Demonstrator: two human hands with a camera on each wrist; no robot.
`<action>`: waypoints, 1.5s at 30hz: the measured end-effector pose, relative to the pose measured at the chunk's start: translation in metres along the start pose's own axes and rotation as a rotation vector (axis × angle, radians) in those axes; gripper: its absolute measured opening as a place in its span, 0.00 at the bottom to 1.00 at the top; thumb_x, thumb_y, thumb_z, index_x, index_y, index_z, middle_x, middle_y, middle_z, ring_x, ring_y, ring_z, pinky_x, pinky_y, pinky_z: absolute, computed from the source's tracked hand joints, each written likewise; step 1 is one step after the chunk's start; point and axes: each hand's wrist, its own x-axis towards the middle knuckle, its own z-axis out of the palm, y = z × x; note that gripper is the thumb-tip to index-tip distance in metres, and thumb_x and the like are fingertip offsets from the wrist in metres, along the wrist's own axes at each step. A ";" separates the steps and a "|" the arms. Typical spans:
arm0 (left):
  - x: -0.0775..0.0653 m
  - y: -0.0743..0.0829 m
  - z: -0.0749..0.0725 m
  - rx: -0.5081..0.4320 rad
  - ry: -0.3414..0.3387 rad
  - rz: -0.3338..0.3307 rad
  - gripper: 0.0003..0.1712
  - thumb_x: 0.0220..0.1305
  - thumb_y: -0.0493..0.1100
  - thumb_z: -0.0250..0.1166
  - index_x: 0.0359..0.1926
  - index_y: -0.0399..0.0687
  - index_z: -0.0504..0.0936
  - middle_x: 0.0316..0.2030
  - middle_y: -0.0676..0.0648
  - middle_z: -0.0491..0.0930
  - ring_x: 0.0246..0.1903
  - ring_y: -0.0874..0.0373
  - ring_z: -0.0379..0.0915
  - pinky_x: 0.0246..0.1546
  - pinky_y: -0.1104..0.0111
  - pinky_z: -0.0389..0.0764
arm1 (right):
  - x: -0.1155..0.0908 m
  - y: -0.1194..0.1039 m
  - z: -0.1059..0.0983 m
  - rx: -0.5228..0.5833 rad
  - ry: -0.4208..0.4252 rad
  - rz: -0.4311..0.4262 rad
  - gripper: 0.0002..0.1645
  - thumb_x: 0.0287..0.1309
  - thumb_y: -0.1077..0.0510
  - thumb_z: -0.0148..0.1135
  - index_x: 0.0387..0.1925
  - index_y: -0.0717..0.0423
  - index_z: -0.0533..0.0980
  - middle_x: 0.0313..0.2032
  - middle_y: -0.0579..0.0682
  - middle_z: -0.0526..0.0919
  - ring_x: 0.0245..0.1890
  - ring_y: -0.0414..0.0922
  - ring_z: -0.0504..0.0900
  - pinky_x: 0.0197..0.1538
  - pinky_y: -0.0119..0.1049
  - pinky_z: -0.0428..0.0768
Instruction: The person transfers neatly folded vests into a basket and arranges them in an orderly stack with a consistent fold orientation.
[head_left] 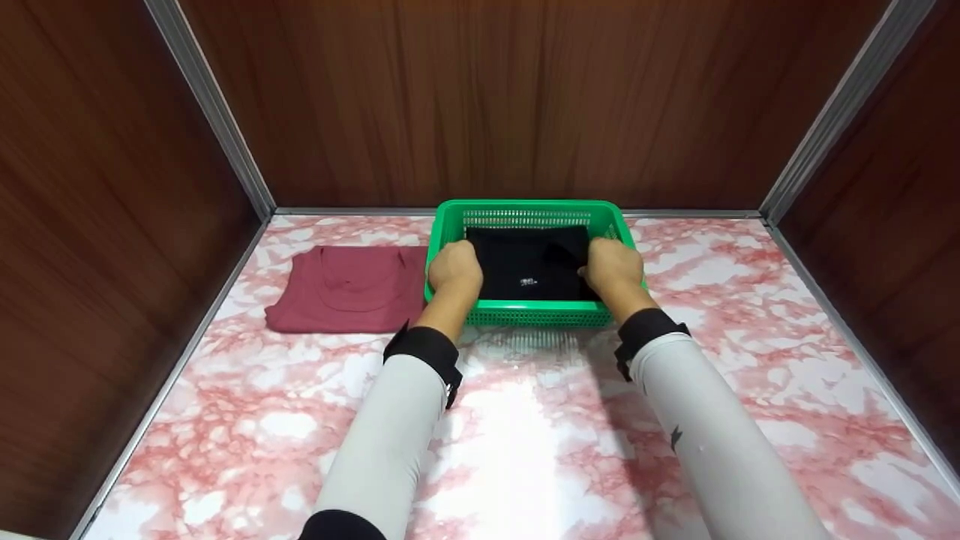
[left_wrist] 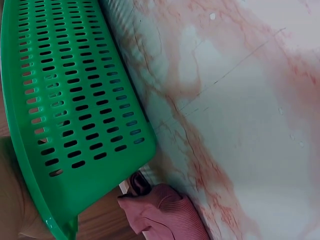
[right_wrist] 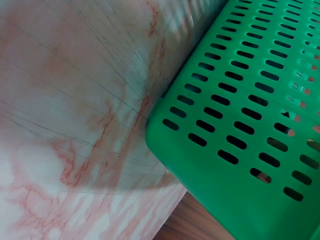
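Pal: Start at the L side. What's there?

Me: A red top (head_left: pixel 352 289), flat and folded, near the table's (head_left: pixel 300 427) far L corner. Its R edge is right by the basket; can't tell if they touch.

Pal: And your L hand (head_left: pixel 456 271)?

Me: Fingers curled, holding the L edge of the black cloth (head_left: pixel 529 259). Tips are hid, so I can't see how tight.

Pal: Where's the cloth?

Me: In the green basket (head_left: pixel 540 305), folded, w/ a small white mark near its front. The basket is by the table's far edge, abt the middle.

Pal: R hand (head_left: pixel 613 266)?

Me: Same thing. Fingers bent, thumb on the cloth's R edge. Tips hid there too.

Pal: What could go wrong?

Me: On the L, if my wrist bumps the rim, the basket might slide and crumple the red top, b/c they're so close. In the middle, the fold could pop loose if one hand lets go b4 the other. On the R, a bit of cloth might bunch up b/c my hand is squished betw it and the basket wall, prob w/ little room.
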 end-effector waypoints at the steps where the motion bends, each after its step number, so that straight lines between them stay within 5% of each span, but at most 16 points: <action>1: 0.000 0.000 0.000 -0.001 -0.005 -0.001 0.17 0.75 0.33 0.54 0.49 0.52 0.88 0.50 0.44 0.87 0.44 0.48 0.86 0.37 0.50 0.86 | 0.000 0.000 0.000 -0.002 -0.001 -0.003 0.22 0.59 0.47 0.72 0.42 0.63 0.80 0.48 0.68 0.85 0.47 0.66 0.84 0.44 0.64 0.82; 27: -0.007 -0.005 -0.009 -0.120 -0.068 0.060 0.15 0.75 0.32 0.54 0.53 0.47 0.82 0.51 0.42 0.85 0.49 0.48 0.84 0.45 0.55 0.85 | -0.003 -0.002 -0.003 -0.014 -0.042 -0.057 0.25 0.60 0.51 0.71 0.50 0.62 0.75 0.52 0.67 0.83 0.52 0.64 0.83 0.48 0.63 0.82; 36: -0.009 -0.003 -0.012 -0.157 -0.094 0.094 0.32 0.73 0.32 0.58 0.75 0.51 0.68 0.63 0.40 0.78 0.59 0.47 0.78 0.51 0.55 0.83 | -0.005 -0.003 -0.002 0.025 -0.029 -0.068 0.28 0.57 0.48 0.74 0.51 0.61 0.74 0.52 0.67 0.83 0.51 0.66 0.82 0.47 0.65 0.81; 45: -0.009 -0.005 -0.017 -0.107 -0.115 0.189 0.34 0.72 0.40 0.62 0.76 0.49 0.65 0.65 0.39 0.74 0.63 0.47 0.74 0.56 0.54 0.80 | -0.011 -0.005 -0.010 0.082 -0.051 -0.080 0.28 0.64 0.49 0.69 0.56 0.64 0.72 0.53 0.69 0.80 0.53 0.66 0.81 0.50 0.63 0.80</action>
